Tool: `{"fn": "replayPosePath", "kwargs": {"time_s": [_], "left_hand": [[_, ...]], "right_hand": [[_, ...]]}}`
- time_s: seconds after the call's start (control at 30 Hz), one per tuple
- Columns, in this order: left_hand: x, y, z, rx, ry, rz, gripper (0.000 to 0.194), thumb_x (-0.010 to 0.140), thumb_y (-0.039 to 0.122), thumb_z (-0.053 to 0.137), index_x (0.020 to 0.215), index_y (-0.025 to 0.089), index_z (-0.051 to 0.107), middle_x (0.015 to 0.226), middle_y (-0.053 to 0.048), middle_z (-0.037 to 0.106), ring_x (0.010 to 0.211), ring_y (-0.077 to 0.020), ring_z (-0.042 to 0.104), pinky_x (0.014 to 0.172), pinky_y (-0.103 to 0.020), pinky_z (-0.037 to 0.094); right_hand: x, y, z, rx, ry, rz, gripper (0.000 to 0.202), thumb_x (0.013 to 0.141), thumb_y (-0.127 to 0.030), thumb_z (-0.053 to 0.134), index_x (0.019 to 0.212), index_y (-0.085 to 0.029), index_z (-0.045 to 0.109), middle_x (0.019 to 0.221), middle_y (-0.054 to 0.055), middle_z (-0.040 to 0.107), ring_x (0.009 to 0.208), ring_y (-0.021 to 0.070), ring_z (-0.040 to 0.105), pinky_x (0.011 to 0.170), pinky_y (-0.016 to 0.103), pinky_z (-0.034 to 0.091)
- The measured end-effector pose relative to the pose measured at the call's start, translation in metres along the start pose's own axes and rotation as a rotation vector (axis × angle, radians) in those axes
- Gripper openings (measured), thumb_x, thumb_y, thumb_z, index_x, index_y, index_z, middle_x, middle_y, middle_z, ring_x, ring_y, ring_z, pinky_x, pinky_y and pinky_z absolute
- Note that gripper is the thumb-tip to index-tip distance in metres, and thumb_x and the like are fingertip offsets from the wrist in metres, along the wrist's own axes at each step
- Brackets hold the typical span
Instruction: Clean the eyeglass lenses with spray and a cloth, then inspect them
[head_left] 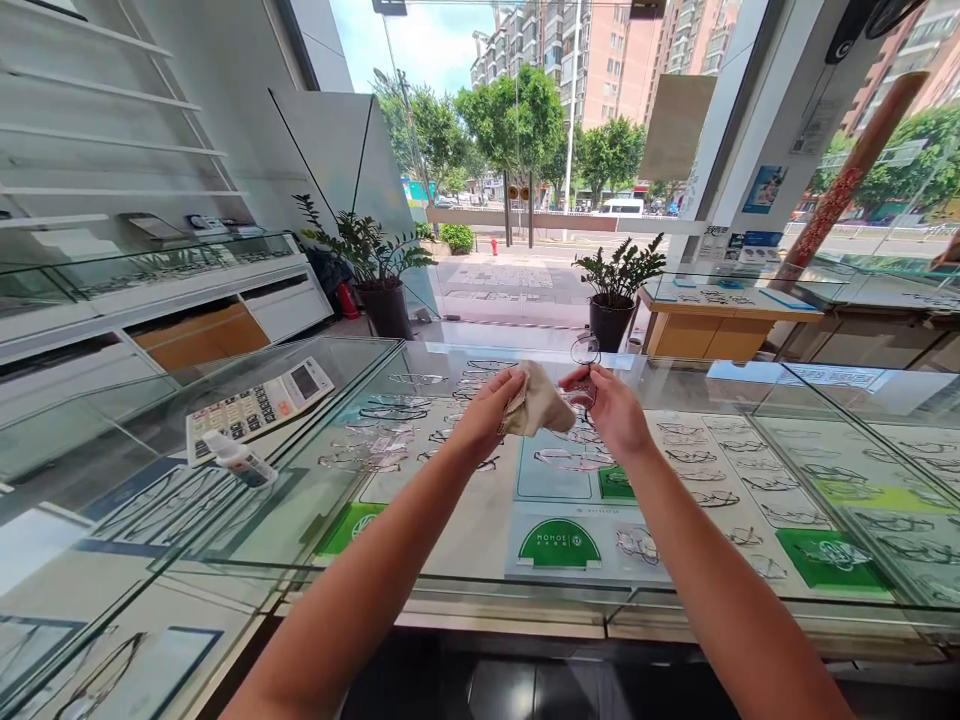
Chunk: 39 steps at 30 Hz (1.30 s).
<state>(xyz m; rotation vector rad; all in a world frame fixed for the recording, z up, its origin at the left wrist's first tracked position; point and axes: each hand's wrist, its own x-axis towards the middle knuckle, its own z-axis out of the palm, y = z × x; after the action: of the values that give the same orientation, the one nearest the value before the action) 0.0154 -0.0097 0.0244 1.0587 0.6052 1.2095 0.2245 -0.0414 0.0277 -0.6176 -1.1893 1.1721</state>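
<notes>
Head view gives me both hands out over the glass counter [457, 592], the glasses [585, 349] in the right hand [619, 412] and the cloth [538, 400] in the left hand [484, 415]. What I steer by is the sideways relation: the glasses lie to the right of the left fingers, beyond the cloth and just beside its right corner. The right hand is the nearer one, thumb and fingers clamped on the glasses; the left fingers are together, pinching the cloth's upper left part while the rest droops to the right. I read the glasses' long axis as close to upright, one lens above the right fingertips and the other below, though the lower rim gets lost among the frames [574, 461] behind, so I can't say whether the cloth's corner touches it. Open room lies above the hands, toward the plant [619, 265]. The counter's front edge runs below the forearms; the calculator [259, 405] and bottle [238, 460] sit well off to the left.
</notes>
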Motion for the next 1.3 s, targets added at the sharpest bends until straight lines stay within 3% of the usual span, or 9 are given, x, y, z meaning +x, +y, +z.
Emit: {"fn": "replayPosePath", "kwargs": {"time_s": [0.17, 0.43, 0.7, 0.97, 1.17, 1.3], "left_hand": [[-0.005, 0.0, 0.004, -0.03, 0.0, -0.06, 0.054, 0.069, 0.053, 0.101, 0.097, 0.018, 0.071, 0.084, -0.001, 0.071, 0.072, -0.0138, 0.065, 0.066, -0.024, 0.05], [-0.004, 0.004, 0.004, -0.018, 0.077, -0.014, 0.063, 0.064, 0.06, 0.101, 0.094, 0.019, 0.064, 0.08, 0.002, 0.068, 0.066, -0.0119, 0.064, 0.059, -0.023, 0.05], [-0.007, 0.001, 0.007, 0.044, -0.007, 0.015, 0.062, 0.072, 0.062, 0.097, 0.097, 0.02, 0.06, 0.084, 0.0, 0.075, 0.069, -0.0144, 0.07, 0.065, -0.027, 0.057], [-0.009, -0.002, 0.009, 0.075, -0.077, 0.031, 0.061, 0.072, 0.059, 0.098, 0.088, 0.02, 0.054, 0.067, 0.003, 0.069, 0.056, -0.0116, 0.062, 0.057, -0.024, 0.052], [-0.012, -0.001, 0.009, 0.083, -0.081, -0.015, 0.06, 0.076, 0.054, 0.098, 0.102, 0.023, 0.054, 0.067, 0.004, 0.069, 0.053, -0.0131, 0.063, 0.053, -0.024, 0.047], [-0.01, 0.0, 0.008, 0.048, -0.068, -0.029, 0.064, 0.073, 0.057, 0.098, 0.105, 0.021, 0.056, 0.072, 0.002, 0.071, 0.055, -0.0132, 0.065, 0.056, -0.026, 0.051]], "right_hand": [[-0.003, 0.003, 0.004, 0.001, -0.022, 0.005, 0.028, 0.101, -0.051, 0.069, 0.102, -0.026, 0.081, 0.11, 0.006, 0.079, 0.103, 0.0229, 0.068, 0.084, 0.034, 0.05], [-0.009, 0.003, 0.008, -0.096, -0.1, 0.039, 0.034, 0.104, -0.056, 0.067, 0.104, -0.025, 0.081, 0.107, 0.008, 0.078, 0.094, 0.022, 0.064, 0.078, 0.035, 0.049], [-0.013, 0.007, 0.014, -0.119, -0.202, 0.081, 0.036, 0.102, -0.059, 0.069, 0.103, -0.025, 0.081, 0.101, 0.006, 0.074, 0.086, 0.0214, 0.061, 0.077, 0.036, 0.05], [-0.014, 0.008, 0.018, -0.201, -0.267, 0.1, 0.037, 0.103, -0.058, 0.067, 0.1, -0.025, 0.082, 0.096, 0.006, 0.072, 0.086, 0.0213, 0.058, 0.077, 0.035, 0.049], [-0.014, 0.01, 0.017, -0.206, -0.263, 0.106, 0.035, 0.103, -0.057, 0.066, 0.1, -0.026, 0.082, 0.093, 0.006, 0.071, 0.087, 0.0225, 0.059, 0.083, 0.037, 0.05], [-0.014, 0.008, 0.018, -0.211, -0.258, 0.109, 0.036, 0.103, -0.058, 0.066, 0.1, -0.026, 0.081, 0.093, 0.006, 0.072, 0.086, 0.0229, 0.059, 0.083, 0.037, 0.049]]}}
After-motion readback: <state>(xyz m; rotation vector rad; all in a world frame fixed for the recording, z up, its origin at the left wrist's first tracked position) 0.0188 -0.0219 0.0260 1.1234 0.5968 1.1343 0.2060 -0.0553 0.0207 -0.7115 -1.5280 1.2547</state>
